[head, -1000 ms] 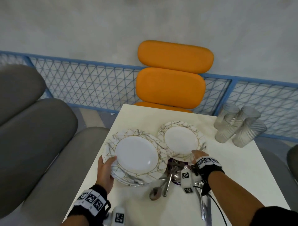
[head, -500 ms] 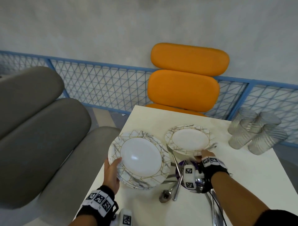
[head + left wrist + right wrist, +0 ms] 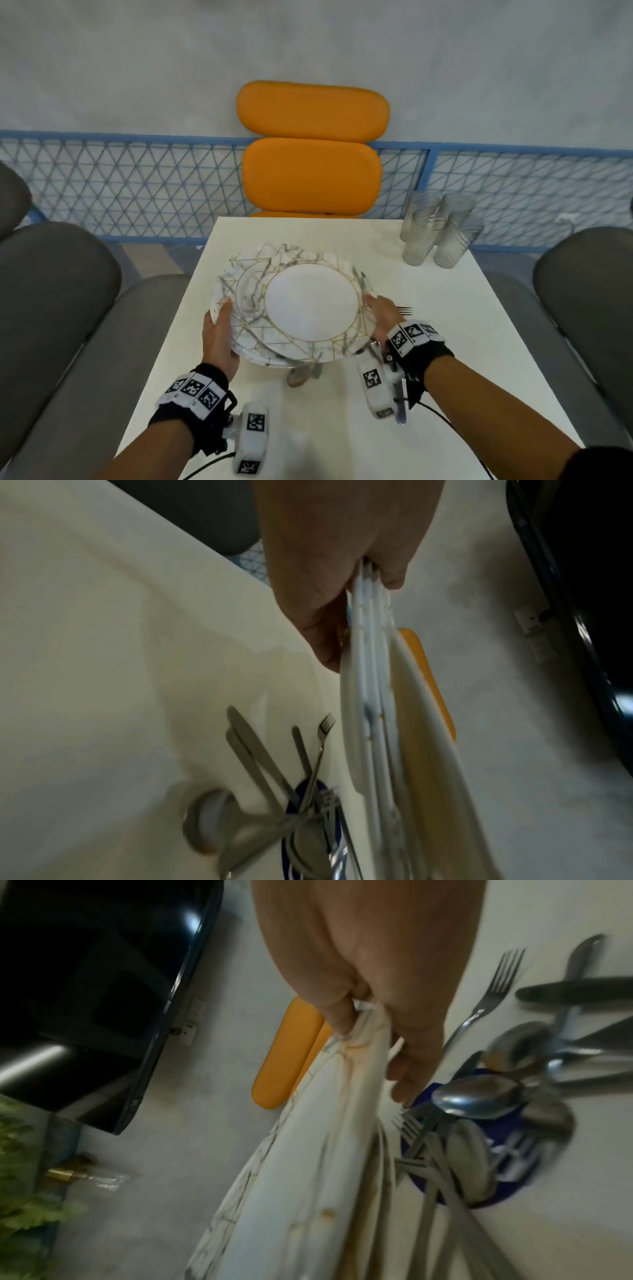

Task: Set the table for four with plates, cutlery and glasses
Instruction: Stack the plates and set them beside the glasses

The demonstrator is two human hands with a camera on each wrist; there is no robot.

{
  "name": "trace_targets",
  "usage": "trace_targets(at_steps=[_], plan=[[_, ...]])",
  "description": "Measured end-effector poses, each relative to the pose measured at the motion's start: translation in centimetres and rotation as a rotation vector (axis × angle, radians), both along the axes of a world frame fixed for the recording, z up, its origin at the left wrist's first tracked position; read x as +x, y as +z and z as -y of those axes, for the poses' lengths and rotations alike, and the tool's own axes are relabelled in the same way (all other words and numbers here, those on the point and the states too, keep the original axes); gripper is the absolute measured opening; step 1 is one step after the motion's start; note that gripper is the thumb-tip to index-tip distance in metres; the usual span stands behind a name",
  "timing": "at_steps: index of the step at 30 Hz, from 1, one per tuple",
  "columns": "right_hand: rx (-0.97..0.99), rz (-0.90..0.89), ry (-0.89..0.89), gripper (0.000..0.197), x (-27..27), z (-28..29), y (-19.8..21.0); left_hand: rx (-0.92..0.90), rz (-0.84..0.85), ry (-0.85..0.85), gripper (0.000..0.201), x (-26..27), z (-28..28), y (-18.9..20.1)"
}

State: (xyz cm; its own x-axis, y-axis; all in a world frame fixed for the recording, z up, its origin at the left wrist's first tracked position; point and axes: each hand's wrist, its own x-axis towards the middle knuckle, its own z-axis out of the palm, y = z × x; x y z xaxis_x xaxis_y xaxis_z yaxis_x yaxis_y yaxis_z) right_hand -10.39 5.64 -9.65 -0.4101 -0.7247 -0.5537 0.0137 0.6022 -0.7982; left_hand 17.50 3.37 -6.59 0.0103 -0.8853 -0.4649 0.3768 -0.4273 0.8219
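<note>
A stack of marble-patterned plates (image 3: 246,308) hovers over the white table (image 3: 445,342). My left hand (image 3: 219,339) grips its left rim, thumb on top; the left wrist view shows several rims (image 3: 369,696) in that hand (image 3: 342,561). The top plate (image 3: 311,301) sits shifted to the right, and my right hand (image 3: 380,315) pinches its right rim. A heap of cutlery (image 3: 298,377) lies under the plates, mostly hidden, but plain in the right wrist view (image 3: 479,1096) on a blue disc. Several ribbed glasses (image 3: 438,233) stand at the far right corner.
An orange chair (image 3: 311,164) stands at the table's far end before a blue mesh fence (image 3: 137,185). Grey padded seats flank the table on the left (image 3: 58,291) and on the right (image 3: 589,291). The near half of the table is bare.
The plate under my right hand lay on the table beyond the cutlery; it is now over the stack that my left hand holds. The stack has moved right, above the cutlery.
</note>
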Motion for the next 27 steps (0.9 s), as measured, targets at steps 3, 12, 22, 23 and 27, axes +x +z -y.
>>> trace_targets(at_steps=[3,12,22,23,27], plan=[[-0.036,0.109,-0.045,0.087,-3.4,-1.8,-4.3,0.016,0.029,-0.07,0.065,-2.7,-0.2,-0.7],[-0.188,0.306,-0.326,0.034,-9.6,-10.8,0.1,0.079,-0.035,-0.478,0.046,-14.5,-0.8,-1.6],[-0.05,0.007,-0.624,0.045,-22.9,-16.0,-4.2,-0.007,0.315,-0.955,0.016,-26.8,-2.2,-4.6],[-0.033,-0.026,-0.646,0.046,-23.6,-16.1,-4.5,-0.013,0.334,-0.974,0.017,-27.6,-2.4,-5.2],[0.034,-0.123,-0.703,0.043,-25.3,-15.6,-5.3,-0.046,0.348,-0.991,0.025,-30.2,-2.0,-7.9]])
